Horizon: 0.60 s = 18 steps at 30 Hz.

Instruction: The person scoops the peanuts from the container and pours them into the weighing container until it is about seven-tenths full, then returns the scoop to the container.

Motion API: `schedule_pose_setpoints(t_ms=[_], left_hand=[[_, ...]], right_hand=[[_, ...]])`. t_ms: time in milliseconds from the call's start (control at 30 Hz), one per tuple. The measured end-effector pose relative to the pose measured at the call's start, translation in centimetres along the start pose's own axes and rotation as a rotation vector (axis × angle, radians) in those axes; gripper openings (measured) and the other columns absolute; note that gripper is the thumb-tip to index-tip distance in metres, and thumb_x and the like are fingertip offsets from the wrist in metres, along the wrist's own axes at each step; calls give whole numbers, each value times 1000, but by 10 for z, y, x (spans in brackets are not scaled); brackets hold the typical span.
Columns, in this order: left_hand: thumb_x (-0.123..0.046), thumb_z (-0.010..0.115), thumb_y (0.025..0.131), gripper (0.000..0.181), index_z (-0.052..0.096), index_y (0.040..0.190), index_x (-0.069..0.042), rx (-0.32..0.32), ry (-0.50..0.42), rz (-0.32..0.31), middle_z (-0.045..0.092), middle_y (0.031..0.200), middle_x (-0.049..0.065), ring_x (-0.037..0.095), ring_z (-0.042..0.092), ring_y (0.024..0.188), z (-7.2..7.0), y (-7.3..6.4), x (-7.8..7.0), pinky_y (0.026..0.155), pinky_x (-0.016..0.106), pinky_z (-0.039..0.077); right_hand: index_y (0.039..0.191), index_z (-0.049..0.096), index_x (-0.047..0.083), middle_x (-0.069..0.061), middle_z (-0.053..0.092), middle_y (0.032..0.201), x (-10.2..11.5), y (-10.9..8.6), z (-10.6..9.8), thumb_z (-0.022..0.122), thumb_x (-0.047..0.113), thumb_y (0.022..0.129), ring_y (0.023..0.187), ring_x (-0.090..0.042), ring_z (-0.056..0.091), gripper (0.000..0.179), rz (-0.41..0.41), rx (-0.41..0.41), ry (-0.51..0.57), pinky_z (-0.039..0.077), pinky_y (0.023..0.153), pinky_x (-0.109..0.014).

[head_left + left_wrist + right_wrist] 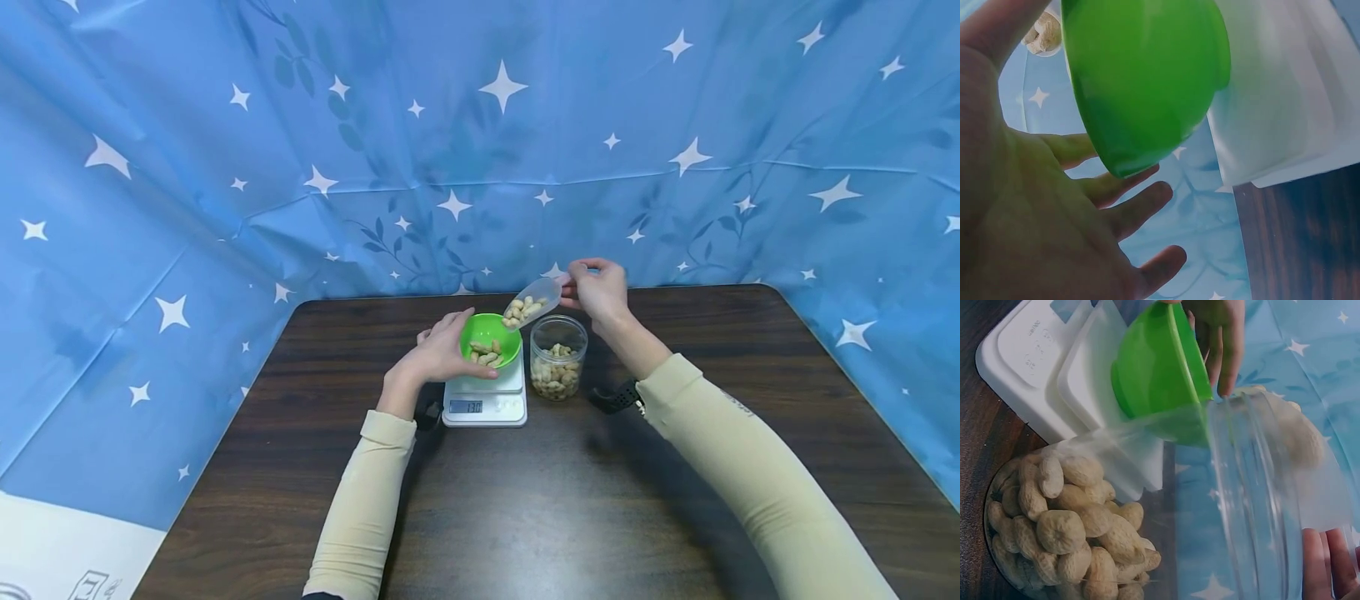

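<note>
A green bowl (pixel 512 351) with several peanuts (pixel 486 353) inside stands on a white kitchen scale (pixel 495 408). My left hand (pixel 441 348) spans the bowl from its left side, thumb at the near rim and spread fingers round the far side. In the left wrist view, the fingers reach behind the bowl (pixel 1141 75). My right hand (pixel 600 292) pinches the handle of a translucent scoop (pixel 546 290), which tilts down toward the bowl's right rim. Peanuts (pixel 519 310) lie in the scoop. Part of the handle is hidden by the fingers.
Just right of the scale stands a clear jar (pixel 558 329), uncovered, partly filled with peanuts (pixel 1072 531). The scale's display (pixel 467 407) faces the near side. A blue star-patterned cloth (pixel 450 167) hangs behind the dark wooden table (pixel 525 517).
</note>
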State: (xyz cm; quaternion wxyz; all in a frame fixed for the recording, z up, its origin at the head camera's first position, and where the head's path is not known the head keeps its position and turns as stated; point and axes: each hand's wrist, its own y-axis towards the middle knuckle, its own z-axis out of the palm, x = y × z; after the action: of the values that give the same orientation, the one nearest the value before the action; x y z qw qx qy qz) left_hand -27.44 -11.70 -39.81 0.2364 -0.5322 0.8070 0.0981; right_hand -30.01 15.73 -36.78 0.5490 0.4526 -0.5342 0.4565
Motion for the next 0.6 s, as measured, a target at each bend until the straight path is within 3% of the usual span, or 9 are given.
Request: schedule_pose_setpoints(t_ms=[367, 600], left_hand=[[-57, 86, 75, 126, 15, 165, -6, 29, -72, -16, 27, 164, 19, 34, 31, 148, 3, 0, 8, 113, 71, 17], [-57, 86, 75, 122, 20, 163, -4, 26, -66, -9, 30, 163, 18, 33, 31, 148, 3, 1, 8, 113, 72, 16]], right_hand=[[131, 55, -4, -20, 73, 94, -3, -3, 19, 52, 18, 109, 71, -16, 72, 32, -60, -13, -84, 60, 69, -31], [129, 58, -3, -23, 73, 95, 0, -7, 26, 52, 20, 108, 72, -17, 72, 32, -155, -12, -231, 61, 69, -35]])
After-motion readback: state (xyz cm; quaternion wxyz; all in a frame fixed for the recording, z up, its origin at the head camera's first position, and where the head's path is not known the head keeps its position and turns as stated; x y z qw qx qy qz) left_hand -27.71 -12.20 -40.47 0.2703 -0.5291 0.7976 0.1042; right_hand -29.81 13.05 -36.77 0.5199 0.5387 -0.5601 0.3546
